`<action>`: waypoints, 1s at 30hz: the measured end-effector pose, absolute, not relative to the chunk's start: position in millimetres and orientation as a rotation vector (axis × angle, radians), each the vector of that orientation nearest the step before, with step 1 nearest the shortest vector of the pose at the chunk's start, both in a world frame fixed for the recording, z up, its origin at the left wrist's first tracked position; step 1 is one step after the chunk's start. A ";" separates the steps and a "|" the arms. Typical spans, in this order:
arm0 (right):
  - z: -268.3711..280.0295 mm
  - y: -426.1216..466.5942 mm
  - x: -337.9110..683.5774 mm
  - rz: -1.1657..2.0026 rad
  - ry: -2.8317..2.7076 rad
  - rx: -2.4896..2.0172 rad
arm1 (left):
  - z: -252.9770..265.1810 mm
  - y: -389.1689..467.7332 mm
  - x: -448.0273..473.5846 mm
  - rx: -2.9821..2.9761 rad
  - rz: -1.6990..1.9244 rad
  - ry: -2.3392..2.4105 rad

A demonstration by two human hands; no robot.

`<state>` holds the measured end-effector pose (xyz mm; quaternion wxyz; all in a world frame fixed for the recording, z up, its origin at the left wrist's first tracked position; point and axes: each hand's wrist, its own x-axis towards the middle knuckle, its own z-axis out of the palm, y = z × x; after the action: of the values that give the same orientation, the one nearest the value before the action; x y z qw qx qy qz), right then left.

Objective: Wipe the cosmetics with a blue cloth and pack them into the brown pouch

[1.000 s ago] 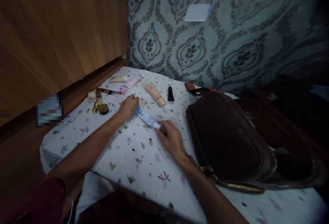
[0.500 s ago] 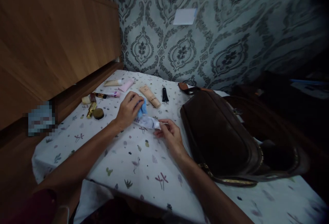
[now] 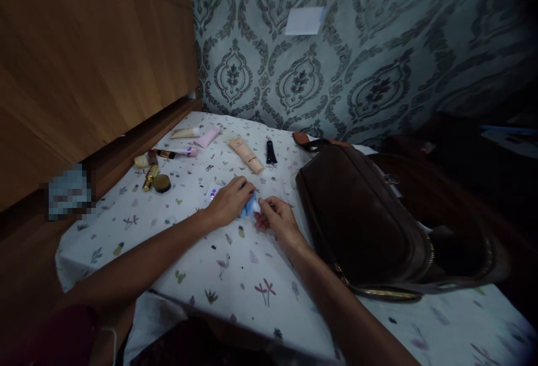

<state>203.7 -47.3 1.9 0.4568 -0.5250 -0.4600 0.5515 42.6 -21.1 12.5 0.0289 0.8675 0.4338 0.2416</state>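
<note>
Low over the printed tablecloth (image 3: 235, 299), my left hand (image 3: 229, 203) is closed on a small blue cloth (image 3: 249, 205), pressed over a whitish tube (image 3: 213, 193). Most of the tube is covered by that hand; its purple-printed end shows to the left. At the other end, the fingertips of my right hand (image 3: 281, 223) pinch the tube by its white cap. Beyond my hands lie a beige tube (image 3: 246, 154) and a small black tube (image 3: 271, 152).
A dark brown bag (image 3: 357, 214) lies with an unzipped opening on the right. Farther left are a pink tube (image 3: 208, 137), a cream tube (image 3: 185, 133), a gold lipstick (image 3: 150, 177) and a round jar (image 3: 161, 183). A wooden cabinet (image 3: 96, 58) borders the left side, with patterned wall behind.
My left hand has moved right and nearer along the tube, carrying the blue cloth toward the cap end. My right hand keeps its pinch there. The view has shifted slightly.
</note>
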 end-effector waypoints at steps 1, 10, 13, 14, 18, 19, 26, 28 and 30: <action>2.5 -47.5 203.4 1.361 -1.131 -1.298 | 13.2 -19.7 41.3 2.694 0.704 1.354; 6.6 -45.2 208.2 1.440 -1.051 -1.317 | 30.1 -9.9 25.1 2.823 0.436 1.269; 6.7 -41.5 211.3 1.416 -1.029 -1.343 | 31.7 -8.5 21.8 2.850 0.420 1.259; 7.1 -40.1 212.8 1.406 -1.017 -1.359 | 32.0 -8.2 21.0 2.860 0.412 1.271; 10.2 -36.2 220.5 1.388 -0.982 -1.413 | 33.5 -6.3 18.0 2.894 0.364 1.323; 10.7 -35.6 222.3 1.380 -0.985 -1.411 | 33.9 -5.4 17.0 2.892 0.355 1.330; 9.1 -33.0 227.8 1.225 -0.973 -1.402 | 30.6 5.6 5.0 2.804 0.367 1.433; 9.4 -32.9 228.8 1.192 -0.975 -1.386 | 29.4 8.9 0.4 2.764 0.353 1.519; 10.0 -33.1 230.0 1.163 -0.981 -1.362 | 30.6 10.6 -3.0 2.696 0.374 1.675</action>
<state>230.0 -33.1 10.0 0.5226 -0.5687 -0.4096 0.4855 -3.0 10.6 30.6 -0.0273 0.8433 0.5239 0.1170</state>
